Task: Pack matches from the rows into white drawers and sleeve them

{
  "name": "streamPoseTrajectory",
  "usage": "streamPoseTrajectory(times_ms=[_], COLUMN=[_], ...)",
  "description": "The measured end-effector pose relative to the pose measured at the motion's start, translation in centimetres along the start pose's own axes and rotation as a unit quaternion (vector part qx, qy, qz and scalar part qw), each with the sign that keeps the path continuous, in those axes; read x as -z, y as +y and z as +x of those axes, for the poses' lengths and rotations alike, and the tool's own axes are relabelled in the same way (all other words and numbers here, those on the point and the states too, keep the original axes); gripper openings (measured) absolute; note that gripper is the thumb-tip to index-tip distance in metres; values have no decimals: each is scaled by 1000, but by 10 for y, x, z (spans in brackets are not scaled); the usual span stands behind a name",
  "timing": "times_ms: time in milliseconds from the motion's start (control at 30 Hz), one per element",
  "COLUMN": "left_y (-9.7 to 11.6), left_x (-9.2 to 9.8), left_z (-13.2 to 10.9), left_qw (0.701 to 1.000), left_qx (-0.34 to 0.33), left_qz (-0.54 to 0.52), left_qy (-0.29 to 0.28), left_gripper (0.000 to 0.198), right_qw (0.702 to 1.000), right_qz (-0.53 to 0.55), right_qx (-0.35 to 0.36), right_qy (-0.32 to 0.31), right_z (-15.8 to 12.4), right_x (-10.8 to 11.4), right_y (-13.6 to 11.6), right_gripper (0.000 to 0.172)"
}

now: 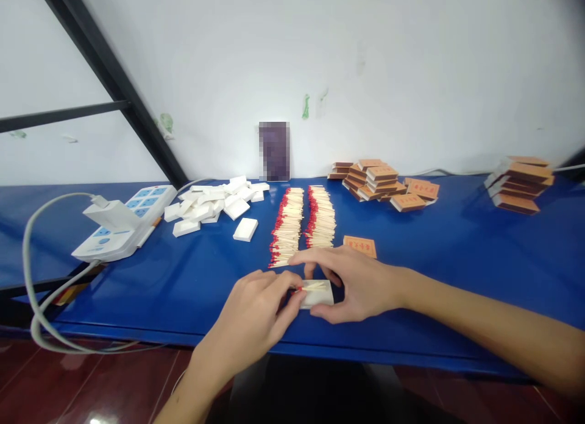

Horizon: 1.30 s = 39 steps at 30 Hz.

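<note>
A white matchbox tray [320, 297] lies near the table's front edge, with a few matches [314, 286] in it. At its left end my left hand [258, 302] pinches the red-headed ends of matches between thumb and forefinger. My right hand [361, 284] curves around the tray's right side, thumb against the near edge and bent fingers by the far edge. Its forefinger stretches over the near end of the match rows. Just beyond the hands lie a left row of matches [287, 223] and a right row of matches [321, 214], red heads to the left.
White trays [208, 201] are heaped at the back left, and a single tray [245, 229] lies apart. Orange matchbox sleeves [377, 177] pile up behind, with another stack [523, 183] farther right. One sleeve [360, 246] lies beyond my right hand. A power strip [125, 223] with cables stands left.
</note>
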<state>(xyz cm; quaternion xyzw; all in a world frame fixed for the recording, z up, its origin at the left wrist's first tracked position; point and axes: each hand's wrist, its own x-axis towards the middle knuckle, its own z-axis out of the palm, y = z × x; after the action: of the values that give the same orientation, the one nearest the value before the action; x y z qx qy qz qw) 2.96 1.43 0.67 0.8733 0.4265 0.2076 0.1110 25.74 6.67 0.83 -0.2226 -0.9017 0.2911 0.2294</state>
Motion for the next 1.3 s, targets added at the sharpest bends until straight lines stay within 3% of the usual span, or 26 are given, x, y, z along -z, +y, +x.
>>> streamPoseTrajectory(times_ms=[367, 533, 667, 800, 1000, 1300], left_y=[-1, -17, -26, -25, -23, -26], left_x=[2, 15, 24, 24, 20, 20], left_z=[0, -2, -6, -6, -4, -4], left_qw=[1000, 999, 998, 996, 996, 993], left_qx=[-8, 28, 62, 71, 66, 78], left_qz=[-26, 12, 9, 5, 6, -33], left_qy=[15, 35, -19, -51, -53, -83], left_gripper=[16, 16, 16, 13, 10, 19], right_qw=[1000, 997, 993, 982, 964, 959], right_qz=[-15, -72, -109, -172, -244, -252], right_qx=[14, 9, 39, 70, 105, 132], right_qy=[-4, -9, -17, -15, -3, -6], right_z=[0, 0, -1, 0, -2, 0], right_x=[-1, 3, 4, 3, 1, -1], right_y=[1, 0, 3, 7, 8, 3], right_gripper=[61, 34, 18, 21, 24, 21])
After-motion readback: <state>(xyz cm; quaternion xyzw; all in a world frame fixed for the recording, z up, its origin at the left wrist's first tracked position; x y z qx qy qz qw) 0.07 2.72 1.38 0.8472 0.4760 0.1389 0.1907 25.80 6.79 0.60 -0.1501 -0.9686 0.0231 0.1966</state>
